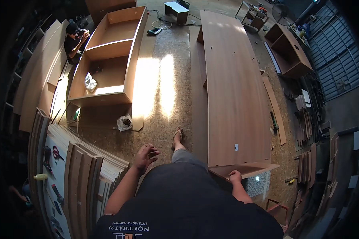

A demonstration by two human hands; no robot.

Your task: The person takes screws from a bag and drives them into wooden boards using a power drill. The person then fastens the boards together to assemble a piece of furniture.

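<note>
My left hand [146, 156] is raised in front of my body, its fingers loosely bent and somewhat apart, with nothing in it. Down at the near end of a long wooden cabinet [235, 99], my right hand [235, 176] has its fingers curled on the edge of a wooden board [253, 170]. That board juts out past the cabinet's right corner. A small white label [236, 147] sits on the cabinet's broad brown face. Several small dark pegs or screws stand up from that face.
An open wooden cabinet frame [127, 71] lies at left, a person [73, 42] beside it. Plastic bags [90, 82] [124, 123] hold small parts. Stacked boards [83, 175] and tools stand near my left. A green-handled tool [274, 122] lies right of the long cabinet.
</note>
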